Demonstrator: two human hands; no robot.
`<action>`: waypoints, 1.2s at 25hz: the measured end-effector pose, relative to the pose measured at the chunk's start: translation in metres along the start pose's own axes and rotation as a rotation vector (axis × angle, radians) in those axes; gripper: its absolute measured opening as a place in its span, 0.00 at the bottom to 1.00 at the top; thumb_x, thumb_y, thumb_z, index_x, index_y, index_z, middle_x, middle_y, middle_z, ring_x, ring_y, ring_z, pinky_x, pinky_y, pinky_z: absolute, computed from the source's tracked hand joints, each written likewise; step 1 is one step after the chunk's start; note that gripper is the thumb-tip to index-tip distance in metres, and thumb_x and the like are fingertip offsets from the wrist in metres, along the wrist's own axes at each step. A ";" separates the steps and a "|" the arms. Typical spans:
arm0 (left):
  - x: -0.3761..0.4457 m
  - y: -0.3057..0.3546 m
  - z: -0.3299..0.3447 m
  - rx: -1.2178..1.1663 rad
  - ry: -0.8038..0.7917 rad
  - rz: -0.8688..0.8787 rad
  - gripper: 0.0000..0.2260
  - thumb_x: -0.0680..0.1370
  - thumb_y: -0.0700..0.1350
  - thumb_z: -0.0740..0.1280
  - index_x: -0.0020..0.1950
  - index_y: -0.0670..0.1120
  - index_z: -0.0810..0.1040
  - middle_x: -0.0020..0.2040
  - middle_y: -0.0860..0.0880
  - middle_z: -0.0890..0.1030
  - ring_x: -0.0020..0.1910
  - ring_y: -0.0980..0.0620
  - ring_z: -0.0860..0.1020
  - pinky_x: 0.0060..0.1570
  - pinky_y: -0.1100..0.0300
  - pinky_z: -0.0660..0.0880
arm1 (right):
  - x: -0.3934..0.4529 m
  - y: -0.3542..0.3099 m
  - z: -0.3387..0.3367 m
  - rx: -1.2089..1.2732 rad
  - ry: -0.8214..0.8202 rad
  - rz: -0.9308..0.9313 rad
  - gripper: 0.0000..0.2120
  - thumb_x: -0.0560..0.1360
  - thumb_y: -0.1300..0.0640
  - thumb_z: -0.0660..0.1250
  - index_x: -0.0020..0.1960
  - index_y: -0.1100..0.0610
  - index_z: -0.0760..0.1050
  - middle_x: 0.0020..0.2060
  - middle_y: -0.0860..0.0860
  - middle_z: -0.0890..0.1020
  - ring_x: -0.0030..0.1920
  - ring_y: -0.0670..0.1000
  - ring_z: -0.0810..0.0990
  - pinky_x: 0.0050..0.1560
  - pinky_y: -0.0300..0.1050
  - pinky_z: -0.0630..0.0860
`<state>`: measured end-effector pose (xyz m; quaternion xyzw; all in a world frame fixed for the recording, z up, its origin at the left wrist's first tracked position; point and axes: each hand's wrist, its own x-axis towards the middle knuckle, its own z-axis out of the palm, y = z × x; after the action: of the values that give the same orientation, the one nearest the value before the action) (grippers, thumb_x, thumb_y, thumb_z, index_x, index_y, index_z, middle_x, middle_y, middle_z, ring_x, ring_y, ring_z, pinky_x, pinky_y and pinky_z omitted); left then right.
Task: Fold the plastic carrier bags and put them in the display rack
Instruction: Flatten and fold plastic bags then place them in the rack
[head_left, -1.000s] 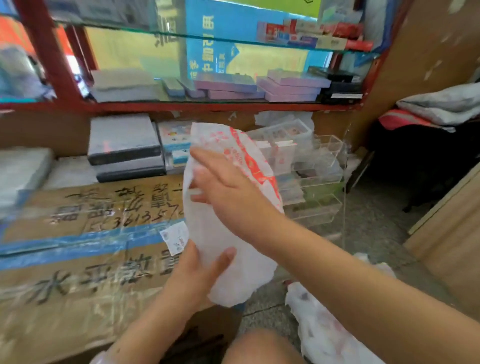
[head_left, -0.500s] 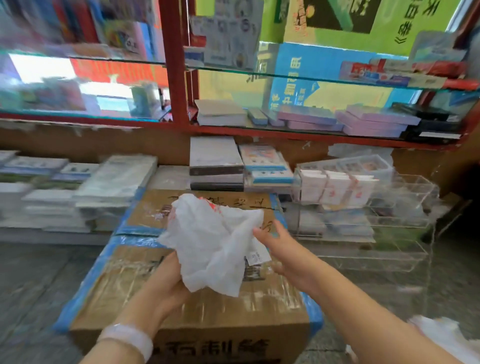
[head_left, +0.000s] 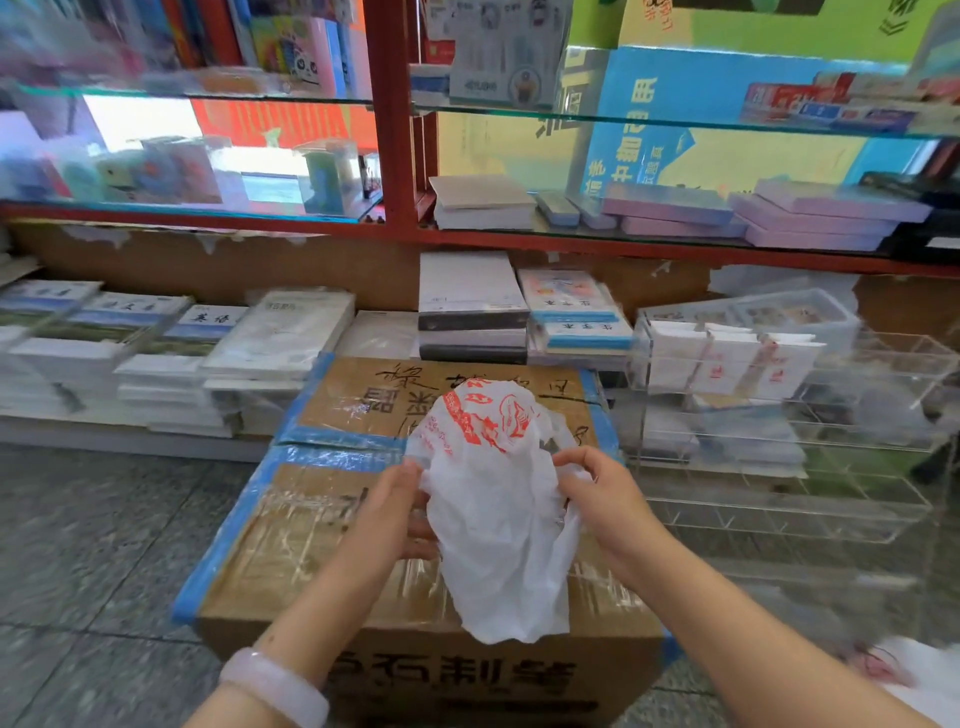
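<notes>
A crumpled white plastic carrier bag (head_left: 498, 525) with red print hangs in the air above a taped cardboard box (head_left: 322, 525). My left hand (head_left: 395, 512) grips its left edge, fingers curled behind the plastic. My right hand (head_left: 602, 499) pinches its right edge with thumb and fingers. The clear acrylic display rack (head_left: 810, 431) stands on the floor to the right of the box. Its top tier holds several folded white bags (head_left: 727, 358) with red print; the lower tiers look mostly bare.
More loose white bags (head_left: 914, 680) lie on the floor at the bottom right. Stacks of books and paper (head_left: 171, 358) line the low ledge behind the box. A red-framed glass cabinet (head_left: 395, 156) rises behind. Grey tiled floor (head_left: 88, 551) lies to the left.
The view has swung left and down to the box. The bag has come lower and opened out, red print now facing me, and my right hand has taken hold of its right edge.
</notes>
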<state>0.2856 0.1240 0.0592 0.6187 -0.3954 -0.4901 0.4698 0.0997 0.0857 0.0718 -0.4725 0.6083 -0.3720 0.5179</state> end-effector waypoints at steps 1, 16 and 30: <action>0.000 0.000 0.001 -0.009 -0.015 -0.047 0.14 0.81 0.53 0.55 0.51 0.46 0.75 0.44 0.44 0.82 0.38 0.48 0.81 0.34 0.59 0.77 | -0.001 -0.001 0.000 -0.022 -0.007 -0.026 0.06 0.79 0.62 0.59 0.52 0.56 0.74 0.45 0.49 0.76 0.40 0.46 0.75 0.24 0.28 0.68; 0.028 -0.031 -0.094 -0.147 0.462 -0.012 0.04 0.76 0.32 0.64 0.42 0.39 0.73 0.40 0.40 0.77 0.35 0.50 0.78 0.30 0.71 0.77 | 0.033 0.019 -0.082 -0.094 0.307 -0.187 0.16 0.79 0.56 0.62 0.65 0.60 0.70 0.47 0.50 0.79 0.40 0.46 0.76 0.41 0.40 0.73; 0.023 -0.028 -0.092 0.064 0.367 -0.082 0.04 0.73 0.33 0.69 0.41 0.37 0.75 0.41 0.39 0.79 0.38 0.47 0.78 0.38 0.60 0.78 | 0.038 0.033 -0.075 -0.687 0.158 -0.135 0.06 0.74 0.63 0.67 0.44 0.53 0.75 0.42 0.51 0.79 0.42 0.51 0.76 0.39 0.44 0.71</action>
<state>0.3815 0.1269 0.0343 0.7281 -0.2927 -0.3749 0.4936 0.0189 0.0551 0.0444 -0.6281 0.7034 -0.2143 0.2546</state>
